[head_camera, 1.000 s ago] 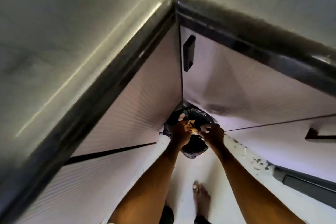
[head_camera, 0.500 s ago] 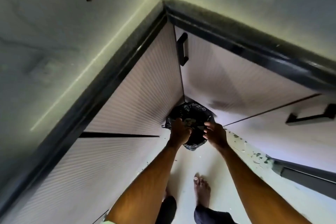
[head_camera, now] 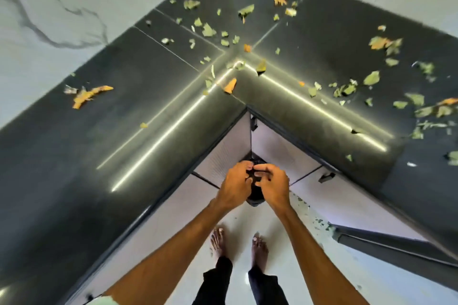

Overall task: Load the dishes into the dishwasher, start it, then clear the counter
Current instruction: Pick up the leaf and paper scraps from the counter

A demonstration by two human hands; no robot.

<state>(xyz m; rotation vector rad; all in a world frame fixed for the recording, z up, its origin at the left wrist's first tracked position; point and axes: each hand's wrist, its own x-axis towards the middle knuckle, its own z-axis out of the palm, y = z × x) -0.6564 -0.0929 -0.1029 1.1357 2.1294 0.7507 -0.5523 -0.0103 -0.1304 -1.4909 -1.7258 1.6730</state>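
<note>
Scraps dropped, hands lifting from the bin

My left hand [head_camera: 234, 187] and right hand [head_camera: 272, 187] have risen, fingers curled and brushing together; whether any bit remains pinched I cannot tell. The orange scrap they held a second ago is gone. Below them sits the bin [head_camera: 255, 199], mid-frame. Beyond, the counter [head_camera: 153, 96] still carries scraps [head_camera: 93, 94] across the upper frame, so I judge clearing unfinished.

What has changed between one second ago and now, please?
One second ago the left hand held orange scraps over the black-lined bin; these are gone from the hands now, apparently dropped in. Both hands, the right hand too, have risen and are close together above the bin. The view tilted up, showing much more of the dark counter. Leaf and peel scraps still lie on it.
</note>
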